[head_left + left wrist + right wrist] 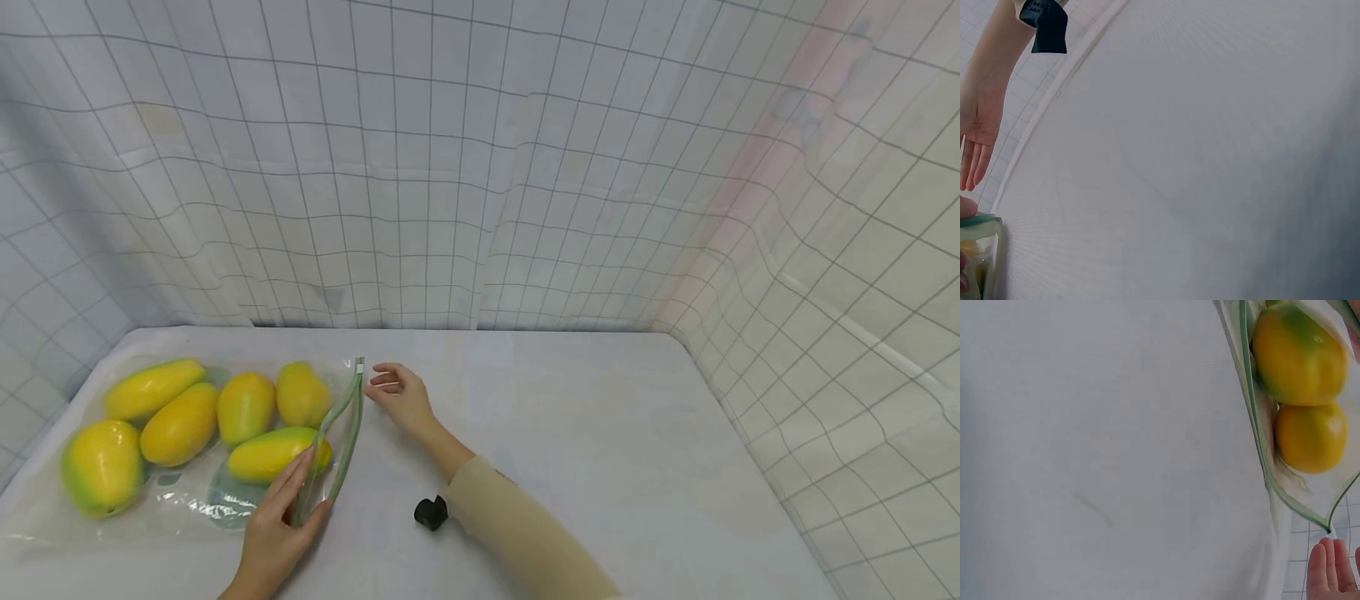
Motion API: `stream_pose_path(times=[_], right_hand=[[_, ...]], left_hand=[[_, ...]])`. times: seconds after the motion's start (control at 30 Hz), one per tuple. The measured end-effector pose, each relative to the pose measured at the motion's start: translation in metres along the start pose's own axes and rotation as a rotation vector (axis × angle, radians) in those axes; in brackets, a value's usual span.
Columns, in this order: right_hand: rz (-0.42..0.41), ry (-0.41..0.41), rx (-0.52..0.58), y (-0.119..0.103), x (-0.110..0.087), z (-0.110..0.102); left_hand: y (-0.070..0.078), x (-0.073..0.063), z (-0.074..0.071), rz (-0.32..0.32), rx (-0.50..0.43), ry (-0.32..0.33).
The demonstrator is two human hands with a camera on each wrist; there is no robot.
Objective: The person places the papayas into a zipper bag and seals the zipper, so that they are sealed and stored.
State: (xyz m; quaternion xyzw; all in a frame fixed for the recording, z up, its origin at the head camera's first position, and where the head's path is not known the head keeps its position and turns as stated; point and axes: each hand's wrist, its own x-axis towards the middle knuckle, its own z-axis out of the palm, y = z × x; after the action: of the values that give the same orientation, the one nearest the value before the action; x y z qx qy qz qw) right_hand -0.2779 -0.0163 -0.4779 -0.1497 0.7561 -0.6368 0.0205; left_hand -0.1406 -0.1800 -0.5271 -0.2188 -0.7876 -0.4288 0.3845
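Note:
A clear zip bag (pixel 187 512) with green zip strips lies flat on the left of the table, its mouth facing right and parted. Inside it are several yellow-green fruits (pixel 247 408) that look like mangoes. At the near end of the mouth, my left hand (pixel 273 537) holds the rim, thumb on one strip and fingers by the other. My right hand (pixel 401 396) is beside the far end of the mouth, close to the white zip slider (pixel 359 367), with relaxed fingers and nothing in them. In the right wrist view, its fingers (pixel 1330 569) point at the bag's corner.
The white table (pixel 585 433) stretches away to the right of the bag. Gridded white curtains (pixel 450 208) hang behind and at both sides. A black device (pixel 431 512) sits at the right sleeve's cuff.

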Motion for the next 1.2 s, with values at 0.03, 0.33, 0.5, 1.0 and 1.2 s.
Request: stream_pose_path(times=[0.03,0.33,0.5,1.0,1.2], right_hand=[[0.007,0.016,-0.005,-0.001,0.003,0.000],[0.110,0.050,-0.020,-0.002,0.018,0.011],[0.190,0.068,0.024,-0.001,0.022,0.018],[0.331,0.086,0.165,0.002,0.023,0.031],[0.314,0.076,0.209,0.003,0.024,0.032]], left_hand=[[0.000,0.000,0.000,-0.001,-0.003,0.000],[0.000,0.000,0.000,-0.003,0.001,0.000],[-0.001,0.001,0.000,-0.001,0.004,-0.004],[-0.001,-0.001,-0.001,-0.053,-0.005,-0.054],[0.001,-0.002,-0.002,-0.089,0.012,-0.075]])
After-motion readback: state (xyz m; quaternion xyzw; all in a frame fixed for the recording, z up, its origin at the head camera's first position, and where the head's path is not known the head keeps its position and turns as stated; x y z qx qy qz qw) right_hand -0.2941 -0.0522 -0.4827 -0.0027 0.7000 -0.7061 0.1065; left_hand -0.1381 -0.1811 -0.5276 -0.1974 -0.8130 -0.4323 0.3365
